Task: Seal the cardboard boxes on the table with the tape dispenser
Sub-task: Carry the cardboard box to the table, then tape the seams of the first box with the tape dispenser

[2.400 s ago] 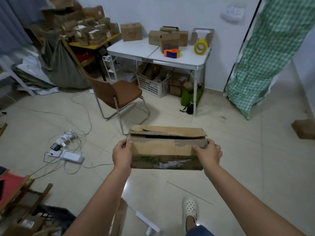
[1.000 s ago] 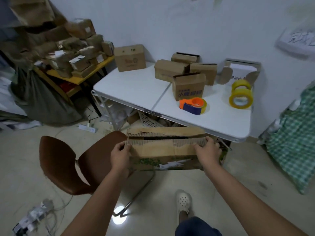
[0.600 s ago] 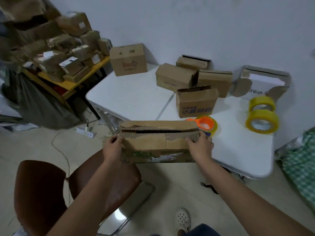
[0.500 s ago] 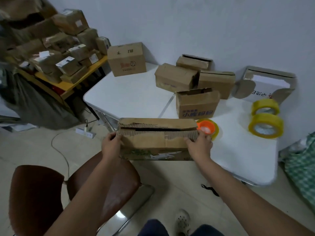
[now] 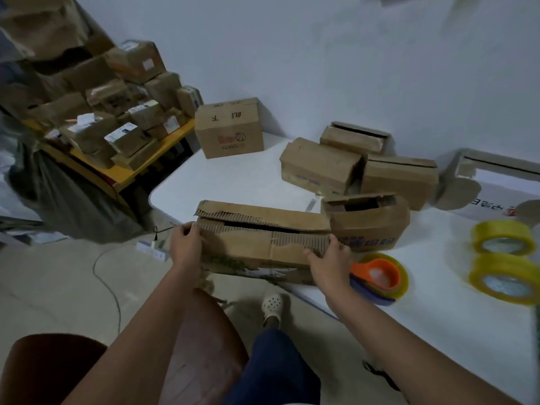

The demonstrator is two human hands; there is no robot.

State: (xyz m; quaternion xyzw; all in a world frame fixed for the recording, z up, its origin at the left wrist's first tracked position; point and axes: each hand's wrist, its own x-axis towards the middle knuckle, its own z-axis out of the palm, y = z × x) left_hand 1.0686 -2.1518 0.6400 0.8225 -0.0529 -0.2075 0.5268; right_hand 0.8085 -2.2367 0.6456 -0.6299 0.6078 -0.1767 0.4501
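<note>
1. We start at the left: our left hand (image 5: pixel 185 244) grips the left end of the long cardboard box (image 5: pixel 260 244), fingers curled over its torn top flap, thumb on the front.
2. The box itself hangs at the front edge of the white table (image 5: pixel 233 182), near its front left corner, and we cannot tell whether its base rests on the top yet. Its flaps gape along a dark slit, so it is unsealed.
3. Our right hand (image 5: pixel 328 260) clamps the right end, fingers pinching the ragged flap edge.
4. Just right of that hand sits the tape dispenser (image 5: pixel 377 277), orange and blue, at the front edge and untouched.
5. Behind it stands a small open box (image 5: pixel 366 222), with more boxes toward the back edge, and two yellow tape rolls (image 5: pixel 501 258) lie toward the right edge.
6. The risk, as we judge it: set down too close to the front edge, the box could tip off onto the brown chair (image 5: pixel 187 346) below.
7. A push rightward may knock the dispenser or the small box.
8. Those torn, corrugated flaps may not close flush, so tape could wrinkle or lift.
</note>
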